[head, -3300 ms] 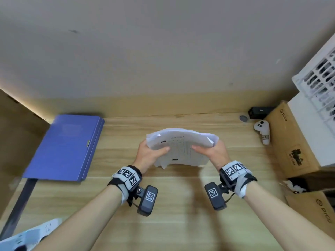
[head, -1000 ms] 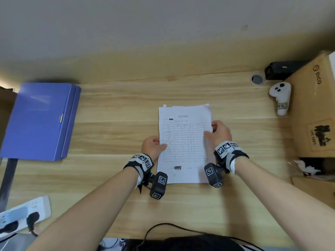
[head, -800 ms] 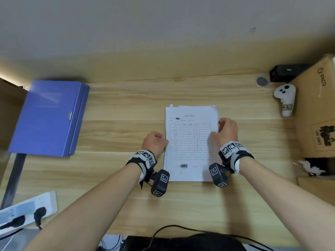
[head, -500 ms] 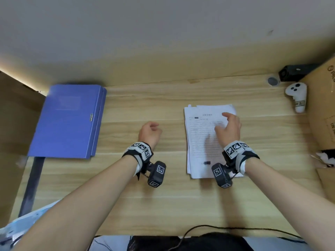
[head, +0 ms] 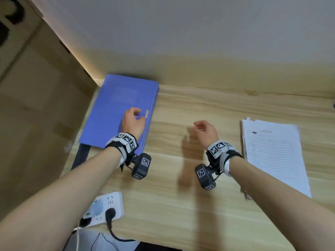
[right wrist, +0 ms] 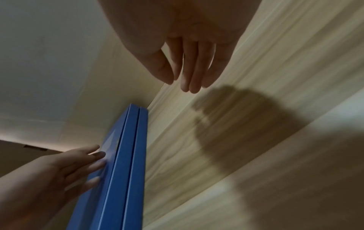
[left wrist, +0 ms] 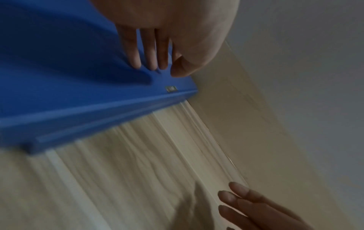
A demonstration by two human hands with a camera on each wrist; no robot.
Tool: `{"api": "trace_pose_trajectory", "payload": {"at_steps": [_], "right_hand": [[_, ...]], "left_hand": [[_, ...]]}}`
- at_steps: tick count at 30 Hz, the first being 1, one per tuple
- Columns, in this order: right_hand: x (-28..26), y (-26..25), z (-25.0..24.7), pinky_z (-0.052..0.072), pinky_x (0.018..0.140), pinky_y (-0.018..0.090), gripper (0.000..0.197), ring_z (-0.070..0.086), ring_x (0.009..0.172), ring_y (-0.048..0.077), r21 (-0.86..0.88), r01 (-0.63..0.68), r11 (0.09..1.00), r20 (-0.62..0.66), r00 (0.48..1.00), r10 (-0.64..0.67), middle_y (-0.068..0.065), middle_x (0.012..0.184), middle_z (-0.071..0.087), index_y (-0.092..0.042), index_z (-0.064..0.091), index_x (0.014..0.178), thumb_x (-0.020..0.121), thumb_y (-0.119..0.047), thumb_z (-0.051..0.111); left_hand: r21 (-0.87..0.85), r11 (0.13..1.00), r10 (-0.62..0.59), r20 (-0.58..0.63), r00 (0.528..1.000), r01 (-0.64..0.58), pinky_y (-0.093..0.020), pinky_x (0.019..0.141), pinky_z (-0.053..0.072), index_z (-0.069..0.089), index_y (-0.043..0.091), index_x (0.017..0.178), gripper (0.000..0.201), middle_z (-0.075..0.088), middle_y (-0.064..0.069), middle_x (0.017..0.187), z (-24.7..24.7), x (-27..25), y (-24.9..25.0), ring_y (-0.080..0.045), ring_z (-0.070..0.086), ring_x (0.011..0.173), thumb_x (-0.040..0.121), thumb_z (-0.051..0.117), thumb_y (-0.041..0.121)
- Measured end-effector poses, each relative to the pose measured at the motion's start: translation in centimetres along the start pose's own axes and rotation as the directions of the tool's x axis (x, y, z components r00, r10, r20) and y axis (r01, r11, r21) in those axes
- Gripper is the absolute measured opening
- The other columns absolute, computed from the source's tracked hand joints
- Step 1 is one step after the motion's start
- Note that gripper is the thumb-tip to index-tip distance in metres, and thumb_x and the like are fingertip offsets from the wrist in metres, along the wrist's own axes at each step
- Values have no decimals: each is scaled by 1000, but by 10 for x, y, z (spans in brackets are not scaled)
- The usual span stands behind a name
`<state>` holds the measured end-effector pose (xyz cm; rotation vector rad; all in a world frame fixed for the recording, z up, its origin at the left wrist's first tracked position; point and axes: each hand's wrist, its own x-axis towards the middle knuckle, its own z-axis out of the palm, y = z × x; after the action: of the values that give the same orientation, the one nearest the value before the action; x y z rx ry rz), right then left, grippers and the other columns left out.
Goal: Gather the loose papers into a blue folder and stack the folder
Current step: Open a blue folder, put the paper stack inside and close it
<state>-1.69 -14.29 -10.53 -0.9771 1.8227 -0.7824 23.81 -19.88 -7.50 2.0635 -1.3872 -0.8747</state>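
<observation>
A closed blue folder [head: 116,109] lies at the desk's back left corner, a small metal clasp [head: 147,113] on its right edge. My left hand [head: 137,115] is over the lid beside that clasp, fingers [left wrist: 149,62] straight with their tips at the lid, holding nothing. My right hand [head: 198,126] hovers empty above the bare wood between folder and papers, fingers [right wrist: 192,77] relaxed. The white stack of printed papers [head: 272,154] lies flat at the right, untouched. In the right wrist view the folder's edge [right wrist: 128,155] runs past my left hand [right wrist: 69,163].
A brown cardboard box [head: 36,109] stands against the folder's left side. A white power strip [head: 107,205] with a black plug sits at the desk's front left edge. A dark strap [head: 80,156] pokes out under the folder. The wall closes off the back.
Both hands have left the paper stack, which now lies flat. They moved left; my left hand reached the folder lid and my right hand trails behind it. The head view swung left.
</observation>
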Motion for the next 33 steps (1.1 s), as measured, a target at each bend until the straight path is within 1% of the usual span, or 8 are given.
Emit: {"api": "trace_pose_trajectory", "payload": {"at_steps": [6, 8, 11, 14, 17, 20, 25, 33], "right_hand": [[17, -38, 87, 51, 86, 30, 21, 65, 96, 23, 38, 5, 999, 140, 990, -11, 9, 111, 67, -20, 65, 109, 88, -18, 61], [18, -47, 108, 49, 89, 28, 29, 64, 103, 22, 38, -4, 999, 191, 982, -3, 7, 115, 66, -16, 63, 119, 90, -19, 59], [16, -63, 130, 47, 92, 28, 44, 62, 102, 21, 26, -28, 999, 279, 960, 20, 3, 112, 63, -9, 53, 134, 91, -19, 58], [16, -68, 143, 50, 98, 41, 66, 65, 103, 25, 18, -59, 998, 354, 934, 49, 6, 115, 66, -8, 46, 138, 78, -27, 68], [17, -66, 146, 51, 97, 44, 70, 66, 103, 27, -5, -59, 998, 365, 929, 57, 6, 109, 67, -9, 43, 137, 77, -27, 74], [19, -61, 134, 52, 90, 36, 61, 62, 91, 21, 22, -43, 999, 327, 944, 34, -2, 90, 59, -6, 42, 133, 82, -13, 75], [9, -43, 79, 47, 71, 21, 57, 55, 73, 10, 125, 22, 992, 254, 966, -53, 2, 89, 52, -7, 43, 130, 82, -6, 74], [-16, 1, -39, 48, 61, 11, 54, 51, 68, 11, 69, 37, 997, 144, 988, -46, 0, 87, 50, -6, 46, 129, 82, 1, 71]], "left_hand": [[168, 986, -5, -87, 996, 19, -43, 110, 37, 53, 16, 133, 47, 49, -7, 140, -51, 39, -48, -28, 46, 131, 87, 59, 16], [280, 957, -46, -86, 995, 69, -43, 118, 26, 41, 14, 146, 62, 34, -9, 155, -63, 48, -57, -29, 29, 144, 88, 61, 23], [271, 942, -169, -128, 977, 198, -46, 122, 16, 18, 11, 155, 90, 13, -10, 164, -75, 56, -68, -30, 13, 151, 86, 66, 39], [213, 937, -253, -138, 957, 278, -46, 122, 13, 10, 7, 155, 106, 15, -11, 164, -78, 57, -73, -28, 13, 152, 80, 70, 51], [153, 937, -289, -169, 942, 314, -46, 121, 16, 19, 9, 152, 104, 26, -12, 159, -78, 59, -69, -30, 20, 149, 75, 75, 49], [86, 945, -294, -192, 936, 314, -47, 118, 22, 27, 12, 149, 95, 34, -13, 152, -72, 55, -58, -33, 27, 144, 74, 77, 43], [26, 964, -257, -143, 956, 263, -46, 116, 25, 31, 15, 146, 84, 36, -12, 150, -46, 23, -30, -33, 30, 142, 78, 74, 39], [-52, 978, -201, -6, 979, 201, -43, 113, 29, 39, 14, 142, 65, 41, -14, 143, 22, -56, 30, -34, 35, 136, 82, 65, 17]]}}
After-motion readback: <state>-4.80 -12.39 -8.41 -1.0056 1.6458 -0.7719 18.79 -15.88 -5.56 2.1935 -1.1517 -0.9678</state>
